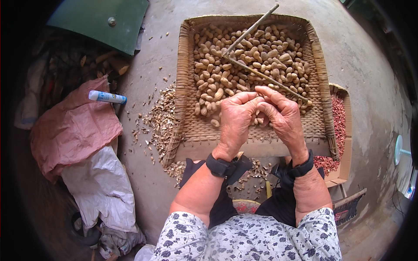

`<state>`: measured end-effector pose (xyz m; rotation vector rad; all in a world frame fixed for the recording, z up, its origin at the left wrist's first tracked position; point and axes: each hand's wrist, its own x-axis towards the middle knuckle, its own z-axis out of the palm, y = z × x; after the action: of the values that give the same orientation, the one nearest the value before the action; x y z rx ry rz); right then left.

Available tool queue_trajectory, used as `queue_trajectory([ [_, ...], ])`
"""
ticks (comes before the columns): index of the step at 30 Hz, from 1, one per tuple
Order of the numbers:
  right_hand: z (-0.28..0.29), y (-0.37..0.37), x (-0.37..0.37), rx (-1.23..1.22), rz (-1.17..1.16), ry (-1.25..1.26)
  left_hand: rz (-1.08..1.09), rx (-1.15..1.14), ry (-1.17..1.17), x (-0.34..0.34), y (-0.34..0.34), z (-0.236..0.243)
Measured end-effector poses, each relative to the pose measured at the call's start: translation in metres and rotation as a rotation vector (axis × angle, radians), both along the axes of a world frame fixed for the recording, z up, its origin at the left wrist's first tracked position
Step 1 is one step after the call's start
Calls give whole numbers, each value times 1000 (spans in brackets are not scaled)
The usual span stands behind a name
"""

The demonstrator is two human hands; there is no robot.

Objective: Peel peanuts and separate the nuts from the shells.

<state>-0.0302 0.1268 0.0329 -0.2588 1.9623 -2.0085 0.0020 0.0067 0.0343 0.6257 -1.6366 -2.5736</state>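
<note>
From my end, the peanuts (217, 94) lie heaped in the woven basket (191, 132), filling its far and middle parts, with bare weave along the near side. Their long axes point every which way; I can find no common direction. Both hands meet above the near part of the heap. I see the left hand (236, 116) and the right hand (285, 116) with thumbs and forefingers closed in a pinch, tip to tip. Whatever is between them is hidden, so I cannot tell what they grip or how it points.

A bent stick (266, 77) lies across the heap: one leg runs up and right past the far rim, the other slants down and right, ending just beyond the right hand. It covers some peanuts and passes close above the right knuckles.

To the right, partly behind the basket, I make out a cardboard box (347, 156) of red kernels (338, 117). Broken shells (160, 117) litter the floor on the left. Farther left, a spray can (107, 97) lies on its side near the edge of a pink sack (76, 126), its white end leftward.
</note>
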Motion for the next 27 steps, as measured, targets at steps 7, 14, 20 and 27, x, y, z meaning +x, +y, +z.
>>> queue_trajectory([
  [7,-4,5,0,-18,-2,-13,-1,226,-57,-3,3,-11],
  [14,-5,3,-3,-141,-138,-24,2,507,12,-7,6,-21],
  [20,-9,5,-10,-415,-137,-280,-78,687,92,-7,6,-30],
  [27,-8,7,-10,-300,-108,-212,2,595,-9,-8,8,-29],
])
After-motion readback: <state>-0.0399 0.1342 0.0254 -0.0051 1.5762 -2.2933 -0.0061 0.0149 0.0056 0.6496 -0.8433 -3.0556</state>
